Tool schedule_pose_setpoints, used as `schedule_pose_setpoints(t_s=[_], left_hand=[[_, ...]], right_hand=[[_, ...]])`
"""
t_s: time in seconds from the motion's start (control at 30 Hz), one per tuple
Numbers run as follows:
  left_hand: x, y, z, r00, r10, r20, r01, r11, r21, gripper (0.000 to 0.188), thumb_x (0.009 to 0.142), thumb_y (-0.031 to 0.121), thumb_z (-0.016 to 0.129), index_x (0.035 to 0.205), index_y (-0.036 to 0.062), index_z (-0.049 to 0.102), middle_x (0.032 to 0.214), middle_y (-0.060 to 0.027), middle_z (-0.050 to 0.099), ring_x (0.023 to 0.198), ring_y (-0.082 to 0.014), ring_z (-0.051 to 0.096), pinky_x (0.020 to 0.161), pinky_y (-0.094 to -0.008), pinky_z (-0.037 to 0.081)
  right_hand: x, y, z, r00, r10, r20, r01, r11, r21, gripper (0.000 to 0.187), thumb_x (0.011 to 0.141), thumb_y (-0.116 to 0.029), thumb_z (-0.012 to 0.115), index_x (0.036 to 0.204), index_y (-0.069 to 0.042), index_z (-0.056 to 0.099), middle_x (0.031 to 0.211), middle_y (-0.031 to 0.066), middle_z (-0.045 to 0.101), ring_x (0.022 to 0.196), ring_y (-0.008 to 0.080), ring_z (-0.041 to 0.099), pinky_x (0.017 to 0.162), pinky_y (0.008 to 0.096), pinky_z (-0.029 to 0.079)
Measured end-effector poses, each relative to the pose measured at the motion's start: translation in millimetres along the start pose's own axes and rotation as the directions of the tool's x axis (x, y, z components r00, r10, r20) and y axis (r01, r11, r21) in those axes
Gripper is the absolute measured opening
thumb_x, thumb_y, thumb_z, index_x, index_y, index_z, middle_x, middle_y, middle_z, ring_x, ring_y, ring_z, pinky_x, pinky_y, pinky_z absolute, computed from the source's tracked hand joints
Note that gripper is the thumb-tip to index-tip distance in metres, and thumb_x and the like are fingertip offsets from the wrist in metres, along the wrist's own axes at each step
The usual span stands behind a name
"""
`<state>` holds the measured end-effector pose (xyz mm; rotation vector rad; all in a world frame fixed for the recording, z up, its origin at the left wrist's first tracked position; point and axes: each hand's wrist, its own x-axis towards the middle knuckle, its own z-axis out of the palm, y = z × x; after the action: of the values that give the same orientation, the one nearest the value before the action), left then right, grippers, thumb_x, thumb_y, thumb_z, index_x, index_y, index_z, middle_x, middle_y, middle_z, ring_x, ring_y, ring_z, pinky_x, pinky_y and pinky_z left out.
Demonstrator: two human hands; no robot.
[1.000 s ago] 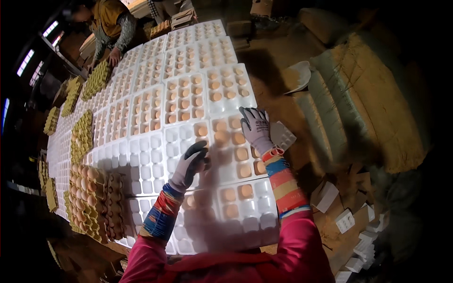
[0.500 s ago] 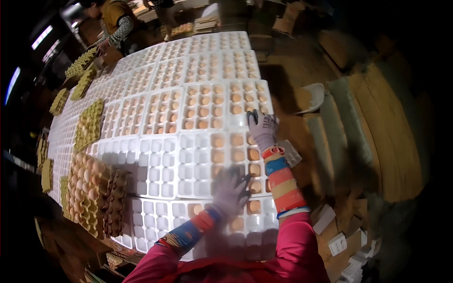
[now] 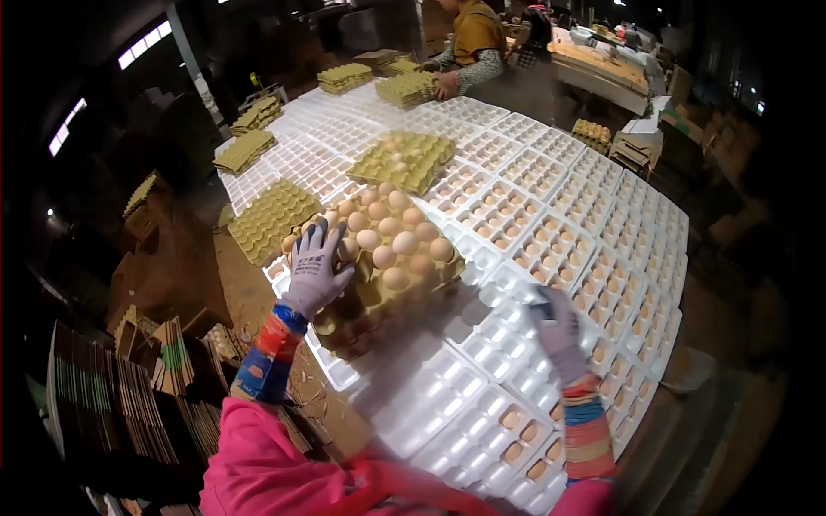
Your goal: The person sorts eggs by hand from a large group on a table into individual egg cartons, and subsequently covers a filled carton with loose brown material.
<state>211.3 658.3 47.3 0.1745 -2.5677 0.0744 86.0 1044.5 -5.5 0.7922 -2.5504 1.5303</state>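
Yellow pulp tray (image 3: 366, 279) w/ brown eggs (image 3: 397, 278) tops a stack (image 3: 348, 337), left of ctr in the head view. L hand (image 3: 317, 268) is at its left side, fingers bent over eggs; can't tell if that grip's closed on any. R hand (image 3: 559, 328) hovers over white moulded trays (image 3: 430, 387) at right (blurred, grip state unclear). Prob. best handled w/ light fingertip pressure, each egg lifted straight, no knocks vs. neighbours.

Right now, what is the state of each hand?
Left hand: at the eggs; grip cannot be told.
Right hand: blurred above white trays; cannot be told.
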Motion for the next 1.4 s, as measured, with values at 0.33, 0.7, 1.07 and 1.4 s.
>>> schedule_pose_setpoints(t_s=[0.33,0.7,1.07,1.4], left_hand=[[50.9,-37.1,34.2,0.986,0.003,0.164,0.076,0.877,-0.475,0.042,0.074,0.019,0.070,0.113,0.0090,0.060,0.102,-0.0115,0.059,0.099,-0.0272,0.058,0.089,-0.0393,0.046],[95.2,-67.7,27.4,0.818,0.452,0.357,-0.329,0.875,-0.355,0.038,0.083,0.024,0.066,0.120,0.0170,0.060,0.111,-0.0101,0.062,0.099,-0.0289,0.063,0.081,-0.0392,0.051],[118.4,-93.7,42.8,0.819,0.429,0.381,0.291,0.263,-0.920,0.042,0.081,0.023,0.063,0.121,0.0071,0.061,0.099,-0.0071,0.067,0.088,-0.0207,0.064,0.079,-0.0334,0.051],[134.8,-37.1,55.4,0.771,0.497,0.399,-0.375,0.860,-0.346,0.046,0.064,0.013,0.075,0.108,0.0157,0.063,0.116,-0.0141,0.053,0.104,-0.0372,0.057,0.087,-0.0454,0.050]], right_hand=[[57.8,-125.2,178.2,0.999,0.014,0.046,0.011,0.867,-0.498,0.036,0.085,-0.031,0.067,0.109,-0.005,0.060,0.101,0.0117,0.063,0.083,0.0271,0.064,0.074,0.0358,0.053],[90.3,-152.5,225.2,0.992,-0.065,0.112,0.126,0.673,-0.729,0.028,0.080,-0.029,0.066,0.096,-0.007,0.062,0.093,0.0193,0.062,0.083,0.0372,0.063,0.074,0.0440,0.052],[94.2,-137.4,142.6,0.926,0.354,0.127,-0.336,0.626,0.703,0.041,0.091,-0.029,0.063,0.126,-0.007,0.059,0.121,0.0112,0.060,0.094,0.0253,0.065,0.082,0.0397,0.056],[151.1,-126.4,216.1,0.953,0.287,0.100,-0.038,0.438,-0.898,0.047,0.073,-0.042,0.072,0.111,-0.016,0.063,0.115,0.0133,0.055,0.108,0.0292,0.057,0.083,0.0407,0.049]])
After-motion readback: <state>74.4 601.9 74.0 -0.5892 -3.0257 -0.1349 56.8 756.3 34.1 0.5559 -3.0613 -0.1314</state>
